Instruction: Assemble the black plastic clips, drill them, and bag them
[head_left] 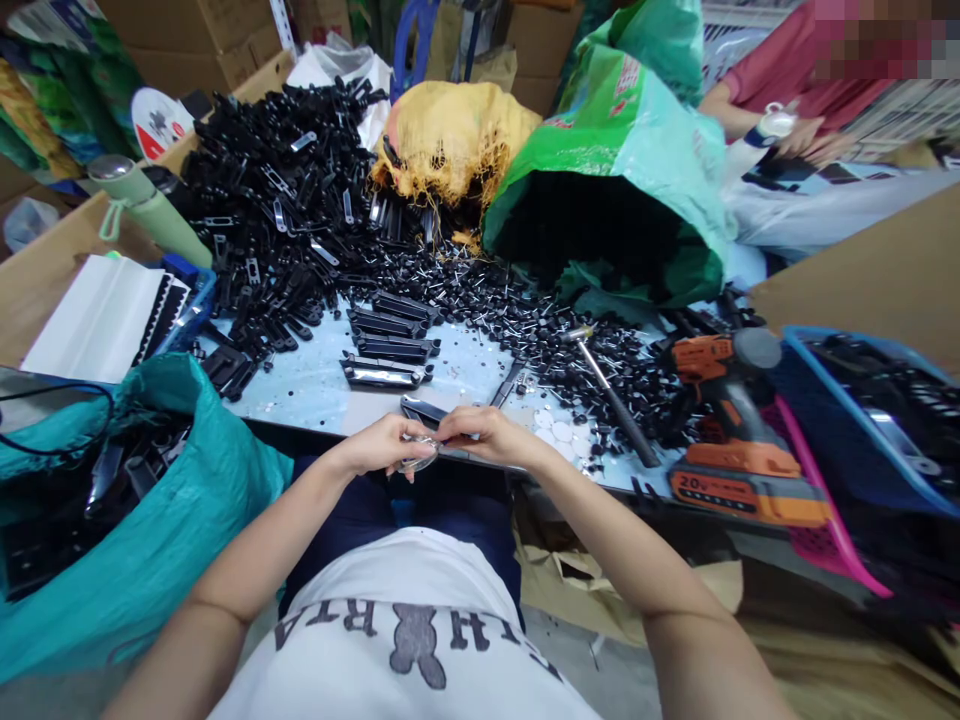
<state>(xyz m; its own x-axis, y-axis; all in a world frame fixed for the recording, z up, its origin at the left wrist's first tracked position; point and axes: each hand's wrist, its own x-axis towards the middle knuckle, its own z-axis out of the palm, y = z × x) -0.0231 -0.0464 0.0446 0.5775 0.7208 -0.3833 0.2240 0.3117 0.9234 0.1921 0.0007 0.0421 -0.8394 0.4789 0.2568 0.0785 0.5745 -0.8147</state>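
My left hand [384, 446] is closed on a small shiny, see-through piece [420, 458] at the table's front edge. My right hand [480, 432] meets it there, fingertips pinched together; what lies between them is too small to make out. Just behind the hands lies a black part [421, 410], partly covered by my fingers. Farther back, several long black parts [390, 348] with glossy faces lie in a row. Right of them a slim dark bar [507, 384] rests beside small round pieces. Round whitish discs [559, 432] are scattered near the front edge.
A heap of black parts [277, 180] and loose screws [480, 290] covers the back. A hammer [611, 395], cordless drill [742, 430] and blue basket [870, 420] are right; a teal sack [217, 480] is left. Behind are a green sack [600, 150] and another person's hands [806, 140].
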